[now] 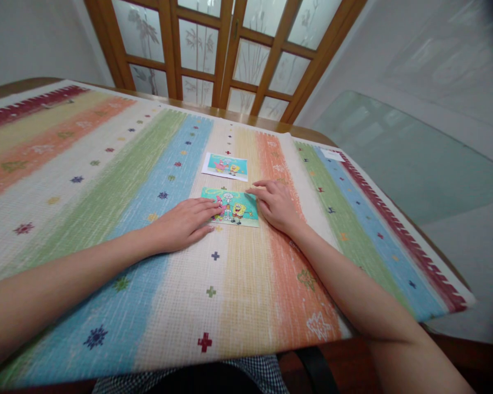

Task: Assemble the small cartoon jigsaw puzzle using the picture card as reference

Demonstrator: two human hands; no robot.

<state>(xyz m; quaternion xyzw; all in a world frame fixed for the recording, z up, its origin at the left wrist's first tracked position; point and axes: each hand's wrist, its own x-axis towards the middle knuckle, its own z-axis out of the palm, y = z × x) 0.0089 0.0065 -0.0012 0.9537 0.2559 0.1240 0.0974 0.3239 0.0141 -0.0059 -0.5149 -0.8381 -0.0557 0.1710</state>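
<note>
A teal cartoon picture [240, 203] lies flat on the striped cloth, showing a pink, a pale green and a yellow figure. My left hand [189, 223] rests flat with its fingertips over the picture's left side, hiding part of the pink figure. At the upper right corner, my right hand [277, 203] touches or nearly touches the picture, its index finger stretched out. Just beyond it lies a smaller card [227, 166] with a white border and a similar cartoon scene.
A striped, patterned tablecloth [189, 306] covers the table. A small white piece, perhaps paper, [332, 155] lies near the far right edge. Wooden glass-paned doors [222, 49] stand behind the table, and a pale green glass panel [411, 158] is at the right.
</note>
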